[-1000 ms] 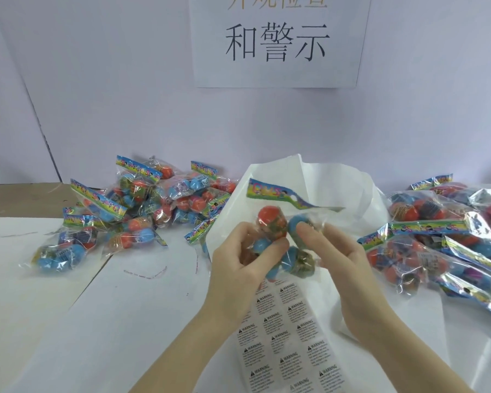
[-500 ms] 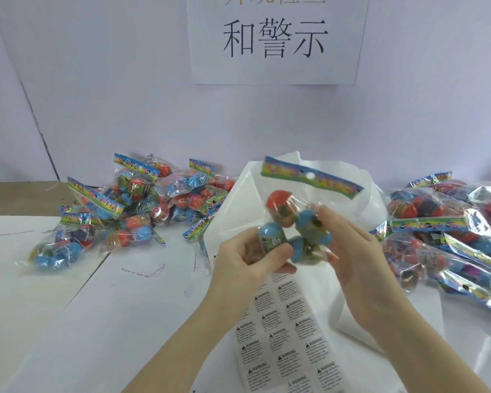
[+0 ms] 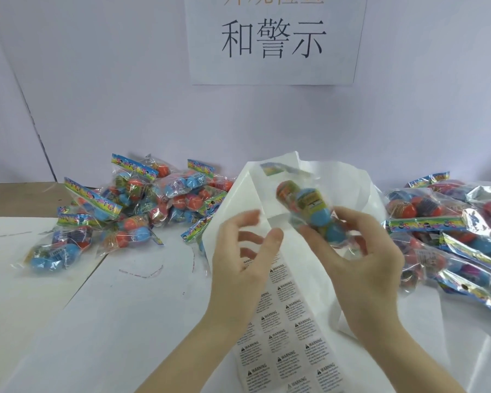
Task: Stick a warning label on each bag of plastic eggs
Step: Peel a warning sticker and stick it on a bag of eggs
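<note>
Left hand (image 3: 238,268) is hovering with fingers loosely spread and holding nothing, above the warning label sheet (image 3: 287,330) lying on the table (image 3: 125,307). Right hand (image 3: 360,259) is gripping one bag of plastic eggs (image 3: 312,214) raised over the white paper (image 3: 267,188), its fingers curling around the lower end. Likely risk: the slick film is offering little purchase, so the one-handed bag could slip or swing.

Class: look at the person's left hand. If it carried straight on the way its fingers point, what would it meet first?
The left hand, open and blurred, points up and right toward the bag of eggs held by the right hand. It would probably meet that bag first, though depth is unclear.
</note>
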The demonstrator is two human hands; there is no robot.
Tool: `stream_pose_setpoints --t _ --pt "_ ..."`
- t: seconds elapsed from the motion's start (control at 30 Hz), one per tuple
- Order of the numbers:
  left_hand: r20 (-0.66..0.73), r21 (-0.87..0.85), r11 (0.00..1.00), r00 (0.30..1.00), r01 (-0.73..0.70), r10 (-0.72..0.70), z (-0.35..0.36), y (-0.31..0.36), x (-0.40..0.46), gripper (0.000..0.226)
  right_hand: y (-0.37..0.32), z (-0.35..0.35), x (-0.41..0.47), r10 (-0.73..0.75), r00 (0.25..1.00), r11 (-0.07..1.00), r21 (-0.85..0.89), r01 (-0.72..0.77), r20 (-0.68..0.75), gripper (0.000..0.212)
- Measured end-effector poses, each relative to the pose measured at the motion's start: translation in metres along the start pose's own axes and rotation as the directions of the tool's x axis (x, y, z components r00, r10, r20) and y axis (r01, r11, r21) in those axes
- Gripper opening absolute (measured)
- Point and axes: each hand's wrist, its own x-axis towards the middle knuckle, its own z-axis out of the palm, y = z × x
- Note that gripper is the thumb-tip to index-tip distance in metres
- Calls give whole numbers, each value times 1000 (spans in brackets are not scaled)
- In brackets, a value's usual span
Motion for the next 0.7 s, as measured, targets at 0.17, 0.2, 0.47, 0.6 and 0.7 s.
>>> stream_pose_setpoints --t 0.17,0.2,0.47,0.6,0.7 --pt "285 -282 944 954 172 -89 5 4 -3 41 1 9 -9 -438 890 864 -212 456 131 33" --pt "273 -352 911 955 213 -118 4 5 -1 43 1 11 -12 -477 856 832 -210 514 200 33" --pt "155 -520 816 967 254 -202 -10 12 13 38 -7 5 -10 -244 958 969 -14 248 150 23" --pt "162 -512 824 970 242 -183 -10 10 12 42 -7 7 -5 7 970 985 167 -49 241 13" --pt "148 -467 860 977 207 -154 -8 8 11 46 -6 7 -6 -24 979 983 183 -14 204 25"
